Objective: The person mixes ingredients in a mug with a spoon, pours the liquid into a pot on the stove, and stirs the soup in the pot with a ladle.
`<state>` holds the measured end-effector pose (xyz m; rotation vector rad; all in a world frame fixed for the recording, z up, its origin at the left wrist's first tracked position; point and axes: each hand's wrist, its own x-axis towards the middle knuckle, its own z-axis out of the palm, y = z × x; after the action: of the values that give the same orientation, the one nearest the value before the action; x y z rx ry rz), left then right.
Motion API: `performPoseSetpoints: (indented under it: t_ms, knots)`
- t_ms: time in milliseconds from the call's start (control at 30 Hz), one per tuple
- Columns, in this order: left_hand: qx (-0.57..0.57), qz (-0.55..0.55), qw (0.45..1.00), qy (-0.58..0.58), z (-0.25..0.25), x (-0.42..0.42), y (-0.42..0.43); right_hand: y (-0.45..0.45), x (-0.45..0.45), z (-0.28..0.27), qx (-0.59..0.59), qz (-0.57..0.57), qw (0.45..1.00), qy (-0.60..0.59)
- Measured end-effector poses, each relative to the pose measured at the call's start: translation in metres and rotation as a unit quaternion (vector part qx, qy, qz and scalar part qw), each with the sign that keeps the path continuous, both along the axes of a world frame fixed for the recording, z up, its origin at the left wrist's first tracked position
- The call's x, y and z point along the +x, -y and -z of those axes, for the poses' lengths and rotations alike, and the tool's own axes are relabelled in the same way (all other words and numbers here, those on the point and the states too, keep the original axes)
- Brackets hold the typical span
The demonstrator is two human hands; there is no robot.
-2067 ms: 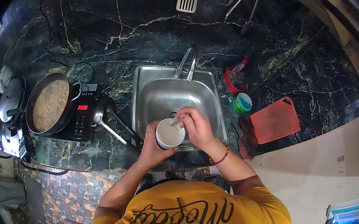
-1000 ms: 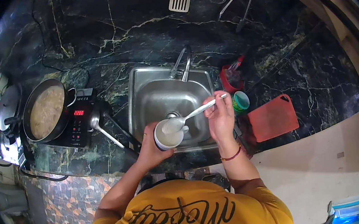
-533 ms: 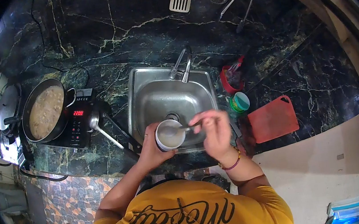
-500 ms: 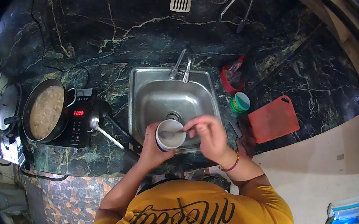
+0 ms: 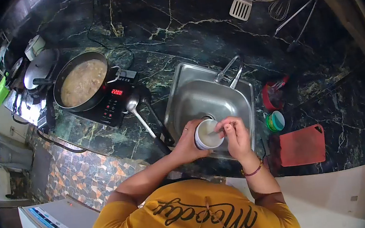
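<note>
My left hand (image 5: 189, 144) is wrapped round the side of a white tub (image 5: 201, 144) with pale contents, held over the front of the steel sink (image 5: 179, 91). Over the tub's right rim, my right hand (image 5: 237, 140) pinches a spoon (image 5: 213, 132); its lower end dips into the tub, partly hidden by the fingers and the contents. To the left, a dark pan (image 5: 102, 65) of pale, chunky stew sits on an induction cooker (image 5: 108, 108) whose red display is lit. A ladle (image 5: 141, 117) lies beside the cooker.
Right of the sink are a red container (image 5: 273, 96), a green-and-white tub (image 5: 275, 121) and a red cutting board (image 5: 302, 145). The faucet (image 5: 232, 73) rises behind the basin. A slotted turner (image 5: 240, 9), whisk (image 5: 280, 8) and tongs (image 5: 303, 21) are at the back. A pot lid (image 5: 41, 73) stands left.
The view has swung left, so the counter items appear further right. My right fingers have closed in over the tub, and less of the spoon shows than before.
</note>
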<state>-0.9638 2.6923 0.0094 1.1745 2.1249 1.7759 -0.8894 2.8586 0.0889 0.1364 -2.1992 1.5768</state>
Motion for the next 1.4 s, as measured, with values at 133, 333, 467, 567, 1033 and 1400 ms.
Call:
performPoseSetpoints:
  t_ms: [133, 333, 467, 567, 1033, 1400]
  knots:
    - [0.001, 0.003, 1.000, 0.027, 0.002, 0.002, 0.002, -0.020, 0.001, -0.005, 0.060, 0.014, 0.997, 0.051]
    - [-0.004, -0.011, 0.999, 0.043, -0.011, 0.005, -0.001, -0.001, -0.007, 0.000, 0.014, 0.018, 0.999, 0.026]
    - [0.001, -0.009, 0.999, 0.054, 0.002, 0.004, 0.000, -0.009, 0.003, -0.014, 0.082, 0.008, 0.992, 0.097]
    - [0.009, -0.021, 0.999, 0.032, 0.003, 0.007, -0.002, -0.021, -0.005, 0.002, 0.092, 0.038, 0.994, 0.038]
    - [0.003, -0.011, 1.000, 0.019, 0.012, 0.011, -0.001, -0.010, -0.007, 0.017, -0.049, 0.038, 0.998, 0.016]
    - [0.011, -0.024, 0.998, 0.051, 0.002, 0.006, 0.006, -0.031, 0.002, 0.029, -0.386, 0.101, 0.917, 0.001]
